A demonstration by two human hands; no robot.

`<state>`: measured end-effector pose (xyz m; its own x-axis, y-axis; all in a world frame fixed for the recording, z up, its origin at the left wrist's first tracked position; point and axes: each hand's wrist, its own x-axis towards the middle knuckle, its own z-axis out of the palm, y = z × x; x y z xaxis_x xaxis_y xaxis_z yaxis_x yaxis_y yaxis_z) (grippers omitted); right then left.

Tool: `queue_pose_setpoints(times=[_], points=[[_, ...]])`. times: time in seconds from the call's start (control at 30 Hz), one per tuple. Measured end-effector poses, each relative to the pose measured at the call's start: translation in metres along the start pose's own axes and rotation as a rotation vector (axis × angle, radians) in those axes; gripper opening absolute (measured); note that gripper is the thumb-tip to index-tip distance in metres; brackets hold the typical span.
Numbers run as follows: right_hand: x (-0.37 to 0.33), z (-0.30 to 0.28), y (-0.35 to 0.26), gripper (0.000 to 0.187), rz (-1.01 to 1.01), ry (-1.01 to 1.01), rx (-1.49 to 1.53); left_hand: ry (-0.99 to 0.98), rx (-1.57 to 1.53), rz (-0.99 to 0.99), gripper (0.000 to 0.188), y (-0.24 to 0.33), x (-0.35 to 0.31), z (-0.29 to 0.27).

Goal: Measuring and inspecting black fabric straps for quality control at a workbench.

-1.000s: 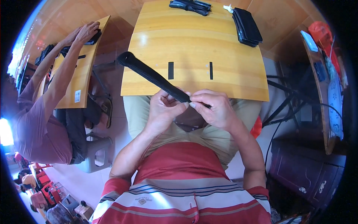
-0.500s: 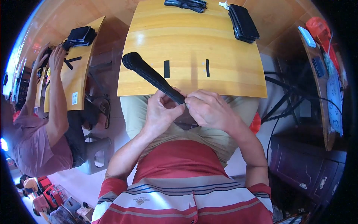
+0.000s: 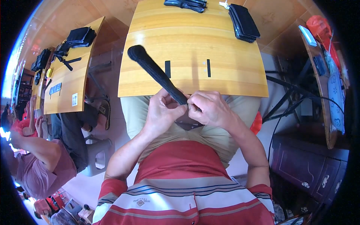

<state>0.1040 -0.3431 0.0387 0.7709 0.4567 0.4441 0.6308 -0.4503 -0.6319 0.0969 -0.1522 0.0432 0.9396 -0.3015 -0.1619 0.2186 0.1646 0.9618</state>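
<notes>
A long black knitted sock (image 3: 158, 76) stretches up and leftward from my hands over the table's near edge, its rounded end hanging above the wood. My left hand (image 3: 162, 111) is closed around its narrow near end, thumb on top. Against that same end my right hand (image 3: 208, 108) is pinched, fingertips meeting the left thumb. Whatever tiny thing may sit between those fingertips is hidden. Both hands are just off the near edge of the wooden table (image 3: 225, 84), above my lap.
Two short black strips, a left one (image 3: 167, 69) and a right one (image 3: 209, 68), lie on the table. Black folded bundles sit at the back (image 3: 185, 4) and back right (image 3: 243, 22). A co-worker (image 3: 41, 161) sits left at another table (image 3: 67, 88). Drawers (image 3: 303, 168) stand right.
The sock's far end has swung slightly up and to the right. My hands stay in nearly the same place. The co-worker's arms have drawn back from the other table.
</notes>
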Motion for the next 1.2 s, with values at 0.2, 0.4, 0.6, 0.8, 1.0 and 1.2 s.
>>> queue_pose_setpoints(times=[0.2,0.4,0.6,0.8,1.0,1.2], points=[[-0.002,0.007,-0.007,0.019,-0.175,0.12,-0.253,0.025,0.049,0.034,0.029,-0.006,0.004,-0.004],[-0.005,0.006,-0.007,0.024,-0.115,0.13,-0.147,0.038,-0.172,-0.026,0.031,-0.012,0.002,-0.009],[-0.003,0.005,-0.007,0.017,-0.075,0.106,0.017,0.026,-0.292,-0.053,0.034,-0.012,0.0,-0.008],[-0.004,0.006,-0.01,0.018,-0.11,0.102,-0.073,0.016,-0.159,0.011,0.032,-0.017,-0.003,-0.005],[-0.005,0.009,-0.011,0.013,-0.098,0.051,-0.168,0.017,-0.085,0.003,0.031,-0.017,-0.004,-0.003],[-0.006,0.012,-0.015,0.01,-0.082,0.015,-0.241,0.033,-0.082,0.03,0.03,-0.019,-0.005,-0.005]])
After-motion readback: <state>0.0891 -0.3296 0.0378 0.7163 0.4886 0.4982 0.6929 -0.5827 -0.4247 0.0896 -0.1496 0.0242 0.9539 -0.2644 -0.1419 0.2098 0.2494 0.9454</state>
